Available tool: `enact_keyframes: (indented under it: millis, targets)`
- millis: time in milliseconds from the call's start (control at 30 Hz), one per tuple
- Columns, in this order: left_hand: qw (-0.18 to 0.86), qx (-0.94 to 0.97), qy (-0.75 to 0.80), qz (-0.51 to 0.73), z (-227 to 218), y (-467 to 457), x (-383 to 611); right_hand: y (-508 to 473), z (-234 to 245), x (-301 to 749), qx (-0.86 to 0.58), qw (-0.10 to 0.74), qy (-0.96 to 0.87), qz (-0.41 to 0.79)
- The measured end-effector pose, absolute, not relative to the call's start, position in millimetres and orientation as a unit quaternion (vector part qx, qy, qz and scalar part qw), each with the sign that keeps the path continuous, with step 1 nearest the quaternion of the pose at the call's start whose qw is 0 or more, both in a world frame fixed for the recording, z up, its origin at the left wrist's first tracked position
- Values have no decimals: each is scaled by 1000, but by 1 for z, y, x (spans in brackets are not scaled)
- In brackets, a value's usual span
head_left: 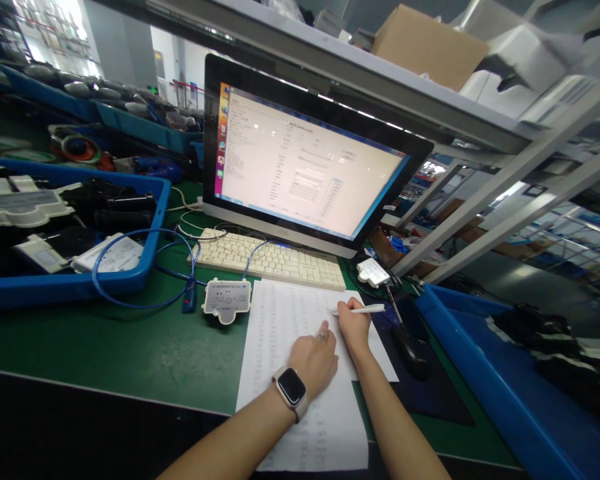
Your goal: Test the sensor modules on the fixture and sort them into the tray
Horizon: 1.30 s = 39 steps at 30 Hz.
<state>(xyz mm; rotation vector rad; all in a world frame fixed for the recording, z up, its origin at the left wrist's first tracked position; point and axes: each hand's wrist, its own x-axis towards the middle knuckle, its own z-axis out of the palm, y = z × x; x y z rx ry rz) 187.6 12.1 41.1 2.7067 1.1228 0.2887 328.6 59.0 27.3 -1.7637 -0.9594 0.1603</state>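
The right hand [354, 327] pinches a white pen [374, 309] over printed sheets [275, 340] beside the loosely spread left hand [313, 362], green tabletop [175, 353] beneath, monitor [260, 157] and shelf [410, 90] beyond.

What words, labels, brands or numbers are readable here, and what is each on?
None reads clearly.
Paper sheets: columns of print, too blurred.
Monitor: on-screen text and a faint mark below, too blurred.
Keyboard: key markings too small.
Grey device: label too small.
White device right of the keyboard: print too small.
White device in the left tray: print too small.
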Motion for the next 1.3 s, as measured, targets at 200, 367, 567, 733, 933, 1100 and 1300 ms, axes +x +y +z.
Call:
enact_keyframes:
  millis: [200,367,567,733,933,1100,1300]
  targets:
    - [113,911,387,86,46,12,186,59,21,337,-728,588,-341,89]
    - [120,909,390,82,43,12,187,57,24,337,-686,645,-314,120]
    - [125,906,396,80,30,16,192,56,30,331,-654,652,-339,178]
    - [119,906,400,75,30,16,192,60,24,335,-639,652,-361,192]
    - [136,900,408,66,33,17,191,62,22,337,-645,644,-371,180]
    - [153,900,407,40,39,19,190,64,26,334,-636,651,-364,199]
    - [143,904,398,57,38,18,189,68,30,329,-609,671,-357,225]
